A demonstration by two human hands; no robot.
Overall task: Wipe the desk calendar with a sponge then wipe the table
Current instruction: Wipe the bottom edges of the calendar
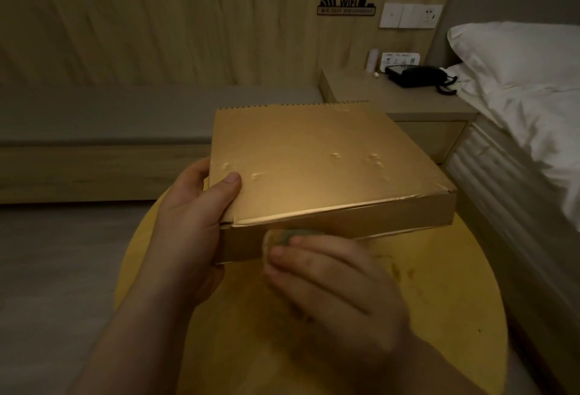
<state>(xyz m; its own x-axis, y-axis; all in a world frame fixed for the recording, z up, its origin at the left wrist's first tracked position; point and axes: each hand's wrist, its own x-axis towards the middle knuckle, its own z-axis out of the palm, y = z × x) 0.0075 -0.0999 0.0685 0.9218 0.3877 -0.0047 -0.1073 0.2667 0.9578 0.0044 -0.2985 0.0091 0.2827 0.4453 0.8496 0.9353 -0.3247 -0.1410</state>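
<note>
A gold desk calendar with a spiral binding along its far edge is held up above the round yellow table. My left hand grips its near left corner, thumb on the top face. My right hand presses a small sponge against the calendar's near side edge. Only a yellowish-green bit of the sponge shows past my fingertips.
Brownish smears mark the tabletop to the right of my right hand. A bed with white linen runs along the right. A nightstand behind the calendar carries a black telephone. A low bench lines the wall at left.
</note>
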